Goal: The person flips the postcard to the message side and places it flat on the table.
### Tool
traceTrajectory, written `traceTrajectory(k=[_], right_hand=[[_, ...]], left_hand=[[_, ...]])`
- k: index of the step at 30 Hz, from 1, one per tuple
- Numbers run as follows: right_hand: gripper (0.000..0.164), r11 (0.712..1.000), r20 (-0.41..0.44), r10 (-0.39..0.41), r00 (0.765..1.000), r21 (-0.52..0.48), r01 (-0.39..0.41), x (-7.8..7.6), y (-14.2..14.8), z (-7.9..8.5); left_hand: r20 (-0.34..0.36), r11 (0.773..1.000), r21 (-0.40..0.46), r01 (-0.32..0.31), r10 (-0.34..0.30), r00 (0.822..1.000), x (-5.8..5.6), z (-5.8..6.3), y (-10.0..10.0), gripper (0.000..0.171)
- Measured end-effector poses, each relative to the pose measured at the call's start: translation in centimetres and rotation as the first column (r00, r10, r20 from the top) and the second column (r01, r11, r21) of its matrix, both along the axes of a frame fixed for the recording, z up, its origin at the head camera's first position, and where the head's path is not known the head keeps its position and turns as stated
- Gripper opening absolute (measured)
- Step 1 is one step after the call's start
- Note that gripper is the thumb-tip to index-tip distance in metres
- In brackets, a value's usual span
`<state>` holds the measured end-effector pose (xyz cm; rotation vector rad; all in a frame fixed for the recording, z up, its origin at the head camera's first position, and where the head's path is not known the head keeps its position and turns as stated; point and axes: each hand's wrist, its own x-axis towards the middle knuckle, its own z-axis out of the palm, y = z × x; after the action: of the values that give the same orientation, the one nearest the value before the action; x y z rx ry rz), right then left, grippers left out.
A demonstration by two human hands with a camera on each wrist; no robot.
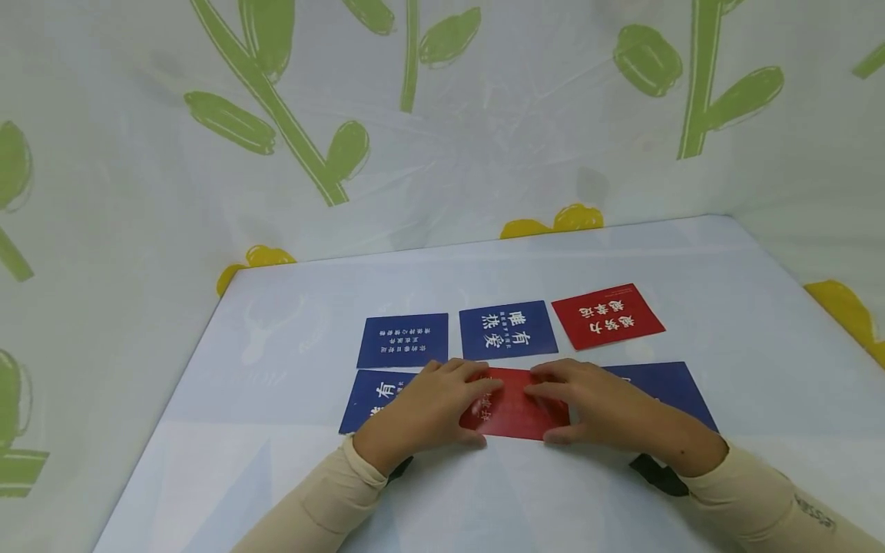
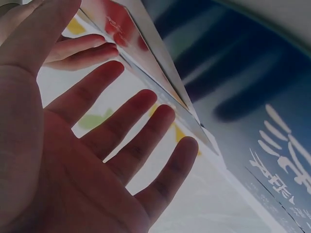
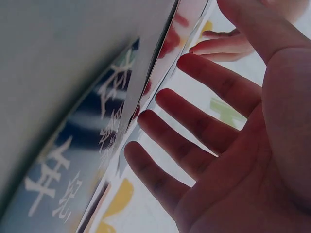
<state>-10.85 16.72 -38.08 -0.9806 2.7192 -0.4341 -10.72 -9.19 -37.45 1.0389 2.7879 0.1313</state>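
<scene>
A red card [image 1: 518, 407] with white characters lies flat in the middle of the front row. My left hand [image 1: 435, 407] is at its left end, fingers spread and slightly bent over the card. At the opposite end my right hand [image 1: 601, 403] mirrors it, thumb near the card's front edge. Whether the fingertips touch the card is hard to tell. In both wrist views the fingers look loosely extended, with nothing gripped in the left palm [image 2: 97, 179] or the right palm [image 3: 233, 194]. Each forearm partly covers a blue card, one at left [image 1: 366, 399] and one at right [image 1: 667, 388].
Behind the hands lie a blue card [image 1: 403, 340], a second blue card [image 1: 508, 330] and a tilted red card [image 1: 608, 316]. They rest on a pale patterned tabletop [image 1: 290, 399]. A white curtain with green leaves [image 1: 484, 161] rises behind the table's far edge.
</scene>
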Motion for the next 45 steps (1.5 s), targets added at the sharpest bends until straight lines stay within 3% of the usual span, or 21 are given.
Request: traceTrajectory(k=[45], right_hand=[[0.071,0.999,-0.007,0.017,1.000,0.040,-0.017,0.18,-0.16,-0.16]], left_hand=[[0.025,1.000,-0.021,0.008,-0.008,1.000,-0.30,-0.39,0.18,0.072]])
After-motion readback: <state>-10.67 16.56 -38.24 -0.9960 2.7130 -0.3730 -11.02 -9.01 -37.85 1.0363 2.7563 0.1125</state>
